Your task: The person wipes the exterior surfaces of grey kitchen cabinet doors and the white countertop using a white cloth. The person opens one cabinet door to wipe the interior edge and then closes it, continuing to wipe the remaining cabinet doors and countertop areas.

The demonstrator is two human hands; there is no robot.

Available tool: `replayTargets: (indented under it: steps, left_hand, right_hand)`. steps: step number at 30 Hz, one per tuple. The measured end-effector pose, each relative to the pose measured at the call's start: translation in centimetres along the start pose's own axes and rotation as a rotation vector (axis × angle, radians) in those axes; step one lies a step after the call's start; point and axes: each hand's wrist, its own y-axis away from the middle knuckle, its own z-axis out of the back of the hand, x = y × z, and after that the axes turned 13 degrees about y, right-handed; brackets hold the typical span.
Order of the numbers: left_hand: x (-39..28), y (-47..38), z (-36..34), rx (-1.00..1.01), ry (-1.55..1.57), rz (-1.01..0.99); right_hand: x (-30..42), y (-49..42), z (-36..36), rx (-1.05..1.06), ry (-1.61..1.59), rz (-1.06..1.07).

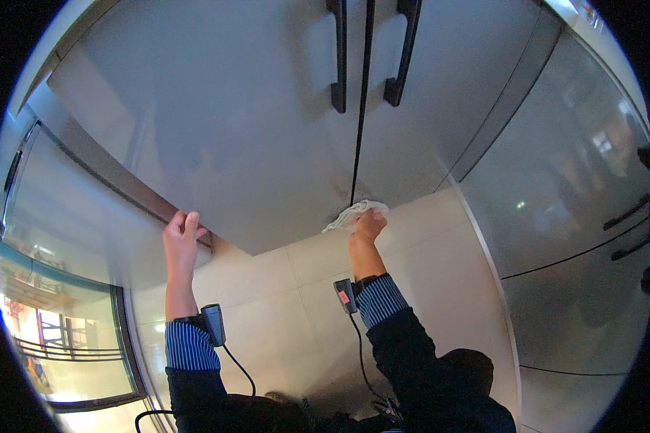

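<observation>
My right hand [370,224] is closed on a folded white cloth [352,215]. The cloth lies against the bottom edge of two grey cabinet doors, right below the dark gap [358,157] between them. My left hand [182,234] is raised at the lower left of the left door [222,140], beside the grey-brown side strip [141,189]. Its fingers are curled and the thumb points up. Whether it grips the edge there is hidden. The right door [422,135] meets the left one at the gap.
Black bar handles [338,59] [403,54] stand out from both doors. To the right is a glossy grey front [563,216] with dark handles [627,211]. A dark-framed glass panel [65,335] with reflections is at left. Pale floor tiles [260,292] lie below. Cabled devices [213,325] [345,296] sit on my wrists.
</observation>
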Motion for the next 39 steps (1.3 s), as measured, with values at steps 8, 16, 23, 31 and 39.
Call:
replayTargets:
  steps: [8, 16, 23, 31, 39]
  left_hand:
    - [0.0, 0.3, 0.2, 0.072, 0.057, -0.045]
    - [-0.1, -0.1, 0.1, -0.131, -0.12, -0.224]
    - [-9.5, 2.9, -4.5, -0.14, 0.034, -0.639]
    - [-19.4, 4.4, -17.4, 0.247, -0.034, -0.847]
    - [-23.4, 2.5, -21.3, 0.137, -0.291, -0.799]
  right_hand:
    - [21.4, 9.6, -1.2, 0.213, -0.117, 0.826]
    - [22.0, 11.0, -1.6, 0.215, 0.111, 1.162]
    - [16.6, 9.3, -0.8, 0.227, 0.16, 0.941]
    - [31.9, 10.5, -2.0, 0.155, 0.099, 1.444]
    - [44.2, 12.7, -3.1, 0.086, 0.071, 1.914]
